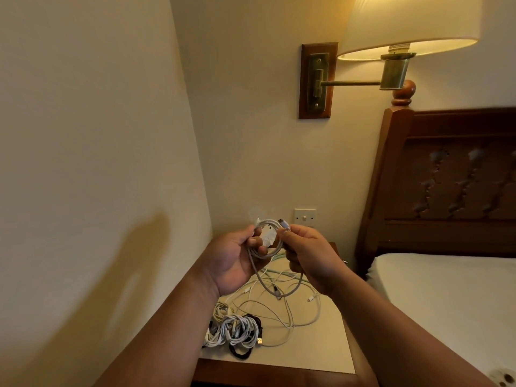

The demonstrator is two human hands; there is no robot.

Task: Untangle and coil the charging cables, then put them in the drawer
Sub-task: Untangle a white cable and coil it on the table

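Observation:
Both my hands are raised above the nightstand point(329, 356). My left hand point(234, 261) pinches a small coil of grey-white charging cable point(266, 238). My right hand point(310, 255) grips the same cable near its plug end, which sticks up between the hands. A loop of this cable hangs down below the hands. On the nightstand top lie loose tangled white cables point(287, 305). At its front left sit several coiled bundles point(237, 333), white and black. No drawer is in sight.
A wall runs close along the left. A wall lamp point(405, 29) on a swing arm hangs above right. A bed point(446, 297) with a wooden headboard point(446, 180) stands right of the nightstand. A wall switch point(305, 217) sits behind the hands.

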